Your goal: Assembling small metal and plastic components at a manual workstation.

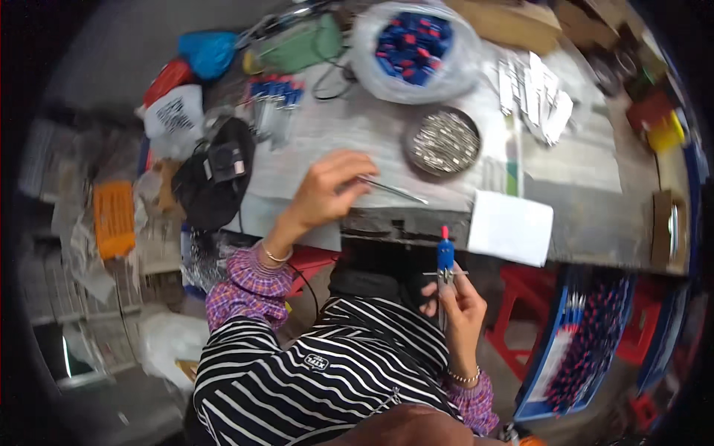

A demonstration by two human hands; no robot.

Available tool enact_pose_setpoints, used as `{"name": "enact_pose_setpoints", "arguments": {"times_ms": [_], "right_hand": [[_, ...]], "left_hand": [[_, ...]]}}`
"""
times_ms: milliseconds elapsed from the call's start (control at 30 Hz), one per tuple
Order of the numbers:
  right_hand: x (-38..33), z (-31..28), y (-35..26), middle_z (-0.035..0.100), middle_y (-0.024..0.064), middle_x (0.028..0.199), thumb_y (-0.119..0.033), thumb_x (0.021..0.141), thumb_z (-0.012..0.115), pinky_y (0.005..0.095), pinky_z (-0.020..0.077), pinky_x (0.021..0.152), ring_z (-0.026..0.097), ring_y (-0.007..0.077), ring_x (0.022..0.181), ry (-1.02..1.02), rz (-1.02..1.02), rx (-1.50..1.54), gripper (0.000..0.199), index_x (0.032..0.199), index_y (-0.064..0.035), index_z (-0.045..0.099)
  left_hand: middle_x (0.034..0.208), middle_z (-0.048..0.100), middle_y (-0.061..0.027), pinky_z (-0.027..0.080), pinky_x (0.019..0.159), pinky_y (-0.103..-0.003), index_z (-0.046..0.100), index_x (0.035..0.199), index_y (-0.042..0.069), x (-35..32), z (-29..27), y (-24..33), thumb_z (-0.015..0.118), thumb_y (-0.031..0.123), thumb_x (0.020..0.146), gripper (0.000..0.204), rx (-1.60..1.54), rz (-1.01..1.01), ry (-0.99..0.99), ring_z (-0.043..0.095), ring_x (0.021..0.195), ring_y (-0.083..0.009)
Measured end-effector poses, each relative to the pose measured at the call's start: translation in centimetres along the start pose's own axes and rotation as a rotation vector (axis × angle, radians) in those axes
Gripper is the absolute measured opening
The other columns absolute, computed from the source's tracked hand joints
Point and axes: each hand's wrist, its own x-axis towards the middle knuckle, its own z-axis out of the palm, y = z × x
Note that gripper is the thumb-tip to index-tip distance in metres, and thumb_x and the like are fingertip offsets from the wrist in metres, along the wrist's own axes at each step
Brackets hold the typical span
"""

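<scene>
Over the desk (595, 230), the left hand (336, 184) has its grip round a thin metal stick (398, 192), and just off the desk's edge the right hand (462, 306) pinches a blue tool (445, 256) low down, perhaps to leave its top uncovered, near a bowl (435, 174) of metal bits (446, 141)

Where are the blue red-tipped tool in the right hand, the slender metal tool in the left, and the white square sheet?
Blue red-tipped tool (445, 256): head view, on its blue body.
Slender metal tool (396, 190): head view, partway along its shaft.
White square sheet (511, 227): head view, middle of its upper face.
</scene>
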Motion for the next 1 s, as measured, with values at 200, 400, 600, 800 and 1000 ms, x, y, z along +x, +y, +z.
{"name": "enact_pose_setpoints", "arguments": {"times_ms": [200, 400, 600, 800, 1000], "right_hand": [[0.2, 3.7, 0.2, 0.064, 0.013, 0.085, 0.004, 0.088, 0.047, 0.0215, 0.0484, 0.06, 0.057, 0.0101, 0.062, -0.055, -0.056, -0.13, 0.057, 0.14, 0.0052, 0.023], [0.5, 4.7, 0.7, 0.065, 0.014, 0.091, 0.005, 0.087, 0.048, 0.0224, 0.0495, 0.063, 0.06, 0.0111, 0.068, -0.079, -0.098, -0.263, 0.061, 0.141, 0.0038, 0.02], [0.7, 4.1, 1.0, 0.065, 0.0154, 0.1, 0.001, 0.085, 0.055, 0.0257, 0.05, 0.077, 0.063, 0.0163, 0.083, -0.138, -0.21, -0.387, 0.067, 0.143, -0.0017, 0.021], [0.4, 2.6, 1.1, 0.063, 0.0134, 0.099, 0.003, 0.086, 0.054, 0.0242, 0.0474, 0.077, 0.06, 0.0132, 0.084, -0.192, -0.129, -0.402, 0.058, 0.139, -0.0004, 0.031], [0.1, 1.6, 1.4, 0.065, 0.0117, 0.092, 0.004, 0.085, 0.053, 0.0236, 0.0485, 0.074, 0.06, 0.0115, 0.079, -0.179, -0.144, -0.397, 0.052, 0.135, 0.0008, 0.038]], "left_hand": [[0.101, 0.063, -0.0076, 0.049, 0.08, -0.024, 0.05, 0.121, 0.004, -2.2, 3.0, 5.7, 0.06, -0.003, 0.082, 0.041, -1.089, -0.655, -0.363, 0.059, 0.09, -0.0095], [0.101, 0.061, -0.0056, 0.047, 0.081, -0.022, 0.04, 0.128, 0.008, -2.4, 3.8, 6.5, 0.061, 0.0, 0.083, 0.051, -1.205, -0.646, -0.325, 0.057, 0.092, -0.0076], [0.099, 0.057, -0.0016, 0.047, 0.081, -0.024, 0.044, 0.128, 0.007, -1.3, 0.0, 2.5, 0.057, -0.002, 0.084, 0.047, -1.1, -0.537, -0.034, 0.056, 0.093, -0.0097], [0.086, 0.061, -0.0006, 0.045, 0.064, -0.025, 0.055, 0.121, 0.011, 3.5, -11.6, -11.2, 0.049, 0.0, 0.082, 0.042, -0.171, -0.457, 0.341, 0.054, 0.073, -0.0091], [0.101, 0.065, -0.0102, 0.047, 0.082, -0.034, 0.058, 0.118, 0.013, 2.4, -12.9, -24.0, 0.052, 0.016, 0.077, 0.041, 0.42, -0.59, 0.092, 0.063, 0.092, -0.0221]]}}
